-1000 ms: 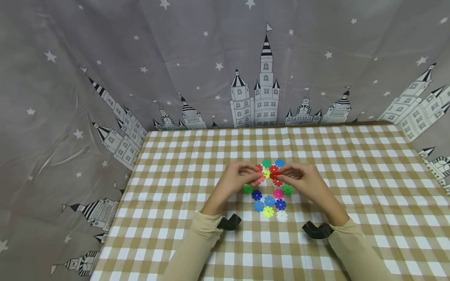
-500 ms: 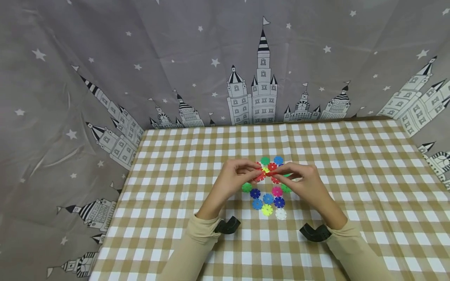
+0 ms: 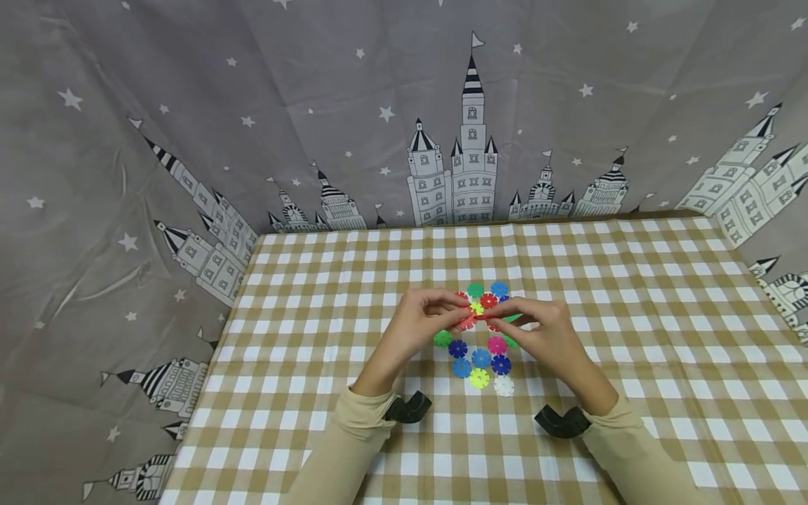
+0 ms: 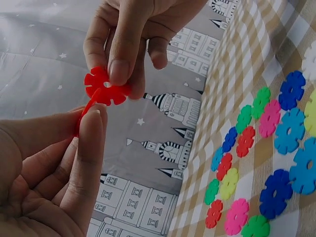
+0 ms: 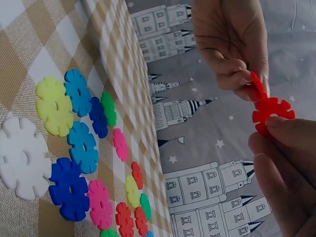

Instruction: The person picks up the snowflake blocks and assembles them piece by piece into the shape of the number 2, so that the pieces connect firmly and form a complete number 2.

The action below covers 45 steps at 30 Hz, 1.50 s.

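Above the table, my left hand [image 3: 413, 326] pinches a red notched plastic disc [image 4: 85, 114] between thumb and fingers, and it is seen nearly edge-on in the left wrist view. Facing it, my right hand [image 3: 552, 330] pinches a second red notched disc [image 5: 270, 104], whose flat face shows in both wrist views. The two discs meet at an angle at their rims; whether their slots interlock I cannot tell. In the head view the fingers cover most of both pieces.
Loose notched discs lie flat on the checked tablecloth [image 3: 315, 351] beneath and before the hands, including a white disc [image 3: 503, 386], a yellow disc [image 3: 479, 379], a pink disc [image 3: 497, 345] and several blue ones. A grey castle-print curtain [image 3: 353, 84] stands behind the table.
My hands have drawn together, chiefly the right hand moving left, and the two red discs, apart a second ago, now meet. The head view has shifted slightly.
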{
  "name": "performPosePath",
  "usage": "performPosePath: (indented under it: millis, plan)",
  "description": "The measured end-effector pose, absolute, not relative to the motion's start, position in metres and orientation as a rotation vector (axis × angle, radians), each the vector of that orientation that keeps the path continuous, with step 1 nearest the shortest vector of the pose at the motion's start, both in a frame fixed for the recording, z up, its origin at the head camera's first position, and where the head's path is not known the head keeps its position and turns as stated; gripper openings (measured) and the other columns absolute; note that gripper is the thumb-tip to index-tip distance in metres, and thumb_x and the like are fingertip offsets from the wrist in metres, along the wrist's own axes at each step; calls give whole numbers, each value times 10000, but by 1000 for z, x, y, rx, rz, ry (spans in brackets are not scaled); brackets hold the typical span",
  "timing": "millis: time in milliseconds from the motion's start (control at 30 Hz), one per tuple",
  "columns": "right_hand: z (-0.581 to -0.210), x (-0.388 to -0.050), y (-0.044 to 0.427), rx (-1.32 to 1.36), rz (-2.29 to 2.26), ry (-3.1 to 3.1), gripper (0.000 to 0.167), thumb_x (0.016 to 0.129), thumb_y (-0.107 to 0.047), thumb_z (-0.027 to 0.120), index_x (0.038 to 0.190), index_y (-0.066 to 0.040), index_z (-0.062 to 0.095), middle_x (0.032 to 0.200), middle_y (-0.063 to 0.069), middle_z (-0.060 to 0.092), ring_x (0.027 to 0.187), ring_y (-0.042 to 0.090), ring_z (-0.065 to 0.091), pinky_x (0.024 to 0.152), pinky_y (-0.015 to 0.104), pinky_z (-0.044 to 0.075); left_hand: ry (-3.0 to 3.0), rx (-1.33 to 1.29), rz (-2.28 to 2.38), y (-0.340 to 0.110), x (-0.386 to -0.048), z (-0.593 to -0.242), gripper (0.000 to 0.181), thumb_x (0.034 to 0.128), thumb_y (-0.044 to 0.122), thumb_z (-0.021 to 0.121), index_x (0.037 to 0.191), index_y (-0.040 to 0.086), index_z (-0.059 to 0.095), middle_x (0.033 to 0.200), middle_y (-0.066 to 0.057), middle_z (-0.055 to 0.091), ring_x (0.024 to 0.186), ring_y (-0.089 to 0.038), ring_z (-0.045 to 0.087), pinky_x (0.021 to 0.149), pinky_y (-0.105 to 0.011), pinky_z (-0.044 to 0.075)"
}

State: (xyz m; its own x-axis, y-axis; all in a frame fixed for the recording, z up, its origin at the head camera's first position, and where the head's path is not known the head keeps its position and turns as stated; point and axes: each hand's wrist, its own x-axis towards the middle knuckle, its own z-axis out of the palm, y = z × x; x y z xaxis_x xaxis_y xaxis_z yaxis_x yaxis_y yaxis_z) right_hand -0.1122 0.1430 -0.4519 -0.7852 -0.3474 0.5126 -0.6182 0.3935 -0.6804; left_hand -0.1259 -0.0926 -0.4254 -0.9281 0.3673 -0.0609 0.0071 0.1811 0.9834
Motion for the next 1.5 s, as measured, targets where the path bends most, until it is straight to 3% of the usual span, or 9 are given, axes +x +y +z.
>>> performPosePath:
  millis: [167, 367, 500, 600, 733, 800, 1067, 1267, 1500]
  plan:
    - [-452, -113, 143, 920, 1277, -2295, 284, 734, 103, 864, 956, -63, 802, 921, 45, 812, 791, 187, 784, 701, 152, 589, 2202, 361, 1808, -90, -124, -426, 157, 938, 104, 761, 1047, -7, 775, 865, -191, 777, 805, -498, 723, 761, -558, 619]
    - [-451, -113, 141, 970, 1199, -2246, 297, 695, 129, 875, 930, -37, 800, 904, 64, 813, 775, 208, 790, 671, 219, 607, 2251, 344, 1798, -87, -122, -425, 135, 930, 92, 766, 1027, -1, 782, 855, -184, 778, 785, -480, 730, 648, -334, 618]
    - [-452, -113, 140, 970, 1192, -2213, 277, 704, 136, 866, 920, -22, 795, 895, 78, 811, 763, 217, 789, 660, 231, 609, 2214, 309, 1839, -87, -121, -425, 137, 931, 78, 762, 1029, -16, 778, 859, -192, 782, 785, -476, 738, 709, -445, 639]
    - [-454, -113, 139, 970, 1194, -2181, 289, 688, 159, 861, 912, -9, 790, 884, 90, 808, 745, 226, 785, 661, 225, 608, 2184, 297, 1871, -87, -121, -425, 141, 935, 68, 754, 1031, -33, 771, 868, -204, 782, 718, -348, 765, 771, -562, 619]
    - [-455, -112, 137, 963, 1199, -2157, 288, 680, 165, 857, 899, -10, 791, 863, 101, 804, 729, 237, 780, 676, 202, 604, 2159, 300, 1908, -87, -121, -425, 151, 939, 55, 746, 1034, -61, 759, 882, -226, 779, 643, -100, 733, 791, -597, 605]
    - [-455, -112, 136, 952, 1203, -2154, 283, 680, 158, 861, 895, -14, 794, 855, 104, 803, 725, 239, 779, 690, 180, 597, 2148, 303, 1929, -87, -120, -425, 163, 939, 51, 744, 1038, -78, 754, 890, -240, 776, 640, -71, 724, 788, -584, 610]
    - [-454, -111, 134, 948, 1104, -2156, 288, 670, 107, 896, 912, -11, 795, 887, 83, 809, 743, 203, 782, 725, 186, 600, 2144, 292, 1950, -86, -120, -424, 161, 934, 42, 749, 1028, -88, 752, 887, -256, 771, 755, -406, 762, 728, -448, 644]
    - [-456, -111, 135, 961, 1179, -2140, 295, 675, 149, 874, 912, -9, 794, 886, 99, 806, 745, 223, 781, 734, 158, 591, 2114, 288, 1953, -85, -122, -428, 149, 936, 30, 742, 1019, -93, 751, 888, -247, 773, 773, -418, 762, 757, -522, 631]
    - [-455, -113, 138, 1030, 1143, -2155, 315, 657, 143, 881, 917, -14, 799, 904, 94, 809, 774, 232, 788, 788, 167, 591, 2132, 289, 1902, -85, -121, -429, 138, 924, 33, 755, 1006, -78, 759, 875, -232, 775, 771, -443, 752, 723, -469, 642]
